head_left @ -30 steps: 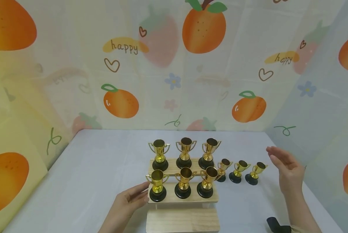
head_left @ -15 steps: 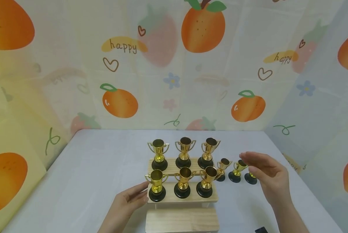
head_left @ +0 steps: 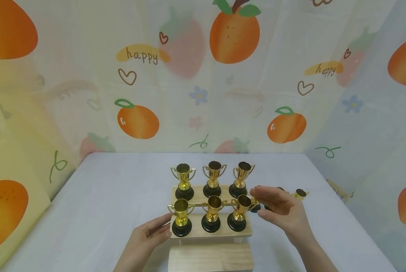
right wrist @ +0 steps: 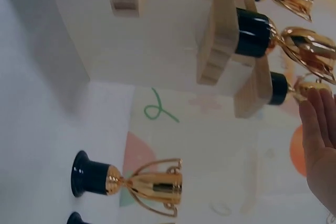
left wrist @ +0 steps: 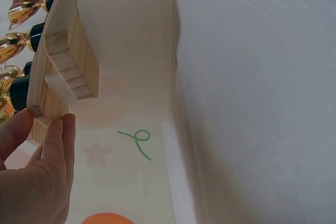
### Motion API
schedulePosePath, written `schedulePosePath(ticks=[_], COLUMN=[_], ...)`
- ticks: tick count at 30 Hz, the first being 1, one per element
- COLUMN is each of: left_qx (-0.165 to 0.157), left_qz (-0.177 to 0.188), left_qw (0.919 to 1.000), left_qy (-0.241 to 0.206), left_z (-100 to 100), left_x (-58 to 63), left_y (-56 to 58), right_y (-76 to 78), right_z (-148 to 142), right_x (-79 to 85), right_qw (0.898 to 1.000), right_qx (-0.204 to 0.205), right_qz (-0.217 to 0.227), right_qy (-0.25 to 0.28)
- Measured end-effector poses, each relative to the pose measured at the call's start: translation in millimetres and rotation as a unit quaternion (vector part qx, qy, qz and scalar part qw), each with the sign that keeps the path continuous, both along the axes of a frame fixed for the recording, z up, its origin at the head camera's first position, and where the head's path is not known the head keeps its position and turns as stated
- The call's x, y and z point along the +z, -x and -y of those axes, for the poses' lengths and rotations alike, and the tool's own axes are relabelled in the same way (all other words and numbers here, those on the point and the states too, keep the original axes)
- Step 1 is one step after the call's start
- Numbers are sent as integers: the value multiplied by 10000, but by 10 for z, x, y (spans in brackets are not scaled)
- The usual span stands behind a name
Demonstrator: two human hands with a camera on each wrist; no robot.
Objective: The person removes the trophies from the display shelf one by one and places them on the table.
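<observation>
White bench (head_left: 121, 185), then a tiered pale-wood stand (head_left: 211, 257) on it. Left hand (head_left: 145, 236) pinches its middle board's left end. Right hand (head_left: 284, 211), loosely open, apparently nothing in it, is nearer the rightmost upright gold, black-based cup trophy (head_left: 239, 214), just left of it; can't tell about contact. It half-hides the bench trophies (head_left: 300, 193).

The head view faces forward and down over the surface (head_left: 118, 196); the wrist views, low, close and tipped sideways, look from either side at the stand (head_left: 211, 257) all three share.
</observation>
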State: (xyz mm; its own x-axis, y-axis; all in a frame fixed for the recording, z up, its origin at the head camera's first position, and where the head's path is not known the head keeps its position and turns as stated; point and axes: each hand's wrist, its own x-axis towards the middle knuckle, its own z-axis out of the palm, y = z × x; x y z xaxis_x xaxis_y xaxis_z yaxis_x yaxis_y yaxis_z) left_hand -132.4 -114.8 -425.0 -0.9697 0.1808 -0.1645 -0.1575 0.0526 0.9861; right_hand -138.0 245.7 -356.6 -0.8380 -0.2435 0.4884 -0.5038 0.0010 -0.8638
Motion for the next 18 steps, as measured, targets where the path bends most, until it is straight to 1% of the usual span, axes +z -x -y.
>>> schedulePosePath(ticks=[3,10,15,18], left_qx=[-18,-25,-17,-9], left_qz=[-10,16,19,36], left_qw=[10000,10000,10000,10000], left_qy=[13,2,4,54], left_z=[1,-11,-4,3], left_x=[7,14,6,2], left_y=[-1,9,12,9], right_y=[23,38,67,82], right_z=[67,187,238,260], right_x=[-33,-80,-101,-101], right_qw=[9999,9995,9995,9994], right_qx=[90,-212,-159,-145], right_qz=[-12,130,56,100], right_qy=[69,-185,-262,-288])
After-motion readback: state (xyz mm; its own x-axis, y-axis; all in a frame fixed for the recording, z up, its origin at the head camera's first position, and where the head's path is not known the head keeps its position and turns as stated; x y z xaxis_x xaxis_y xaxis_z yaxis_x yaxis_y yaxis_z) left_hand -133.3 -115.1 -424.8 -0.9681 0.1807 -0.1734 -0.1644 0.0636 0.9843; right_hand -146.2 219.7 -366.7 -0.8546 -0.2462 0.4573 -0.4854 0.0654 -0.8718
